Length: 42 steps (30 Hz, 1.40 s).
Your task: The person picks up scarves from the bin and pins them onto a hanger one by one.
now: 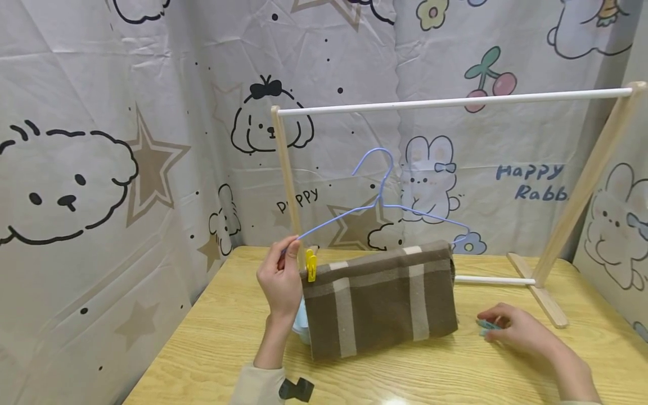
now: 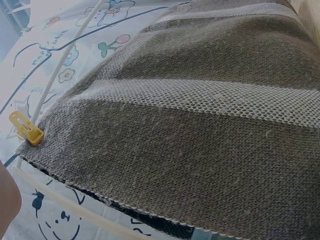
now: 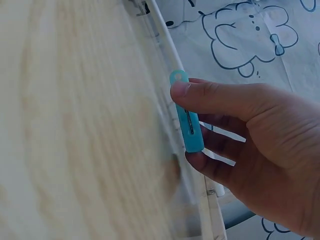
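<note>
My left hand (image 1: 280, 278) pinches the left corner of a thin blue clothes hanger (image 1: 344, 215). Over the hanger's bottom bar hangs a folded brown cloth (image 1: 377, 304) with pale stripes, its lower edge near the table. A yellow clothespin (image 1: 311, 265) clips the cloth's upper left corner; the left wrist view shows this yellow clothespin (image 2: 27, 129) close up. To the right of the cloth, my right hand (image 1: 523, 329) holds a teal clothespin (image 3: 189, 117) between thumb and fingers, low over the table and apart from the cloth.
A rack with a white top rail (image 1: 445, 103) and wooden posts (image 1: 582, 191) stands behind the hanger, its foot (image 1: 539, 289) at the right. Something light blue (image 1: 301, 323) shows partly behind the cloth on the wooden table (image 1: 202, 349). Printed curtains (image 1: 329, 62) enclose the back and sides.
</note>
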Tool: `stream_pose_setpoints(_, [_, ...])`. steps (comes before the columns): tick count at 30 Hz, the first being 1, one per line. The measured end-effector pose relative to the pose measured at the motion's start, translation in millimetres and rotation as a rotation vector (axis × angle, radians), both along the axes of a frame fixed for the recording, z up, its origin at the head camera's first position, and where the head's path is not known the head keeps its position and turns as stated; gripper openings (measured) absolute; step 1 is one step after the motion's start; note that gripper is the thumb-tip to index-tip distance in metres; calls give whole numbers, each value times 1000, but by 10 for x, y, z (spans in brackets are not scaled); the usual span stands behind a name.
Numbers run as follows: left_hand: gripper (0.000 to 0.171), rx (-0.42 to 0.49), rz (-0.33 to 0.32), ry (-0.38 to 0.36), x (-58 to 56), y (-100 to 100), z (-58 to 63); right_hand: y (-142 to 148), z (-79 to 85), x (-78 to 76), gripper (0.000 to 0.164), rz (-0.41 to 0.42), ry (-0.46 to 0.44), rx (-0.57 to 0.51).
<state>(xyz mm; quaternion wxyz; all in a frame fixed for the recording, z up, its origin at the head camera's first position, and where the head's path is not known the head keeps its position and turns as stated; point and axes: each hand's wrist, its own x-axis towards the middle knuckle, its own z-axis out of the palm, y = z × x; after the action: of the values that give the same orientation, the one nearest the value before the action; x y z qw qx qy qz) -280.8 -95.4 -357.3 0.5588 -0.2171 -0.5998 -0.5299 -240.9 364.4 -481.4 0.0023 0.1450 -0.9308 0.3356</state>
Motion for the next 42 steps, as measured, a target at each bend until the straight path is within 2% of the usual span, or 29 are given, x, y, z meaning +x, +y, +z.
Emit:
stream_pose_setpoints(6, [9, -5, -2, 7, -5, -4, -11, -42, 92, 22, 36, 4, 109, -19])
stream_pose_setpoints(15, [13, -1, -9, 10, -5, 8, -12, -162, 395, 77, 29, -90, 370, 1])
stream_pose_setpoints(20, [7, -2, -27, 16, 16, 22, -9, -235, 571, 130, 33, -113, 447, -80])
stream_pose_setpoints(26, [8, 14, -34, 27, 62, 39, 18, -383, 812, 223, 40, -152, 572, -201])
stream_pose_setpoints(34, [7, 83, -8, 17, 122, 41, 55, -558, 1104, 356, 51, -102, 702, -382])
stream_pose_setpoints(39, [7, 106, -13, 0, 159, 49, 83, -613, 1203, 392, 53, 36, 808, -536])
stream_pose_setpoints(42, [7, 111, -24, -6, 176, 60, 99, -659, 1251, 425, 49, 18, 868, -544])
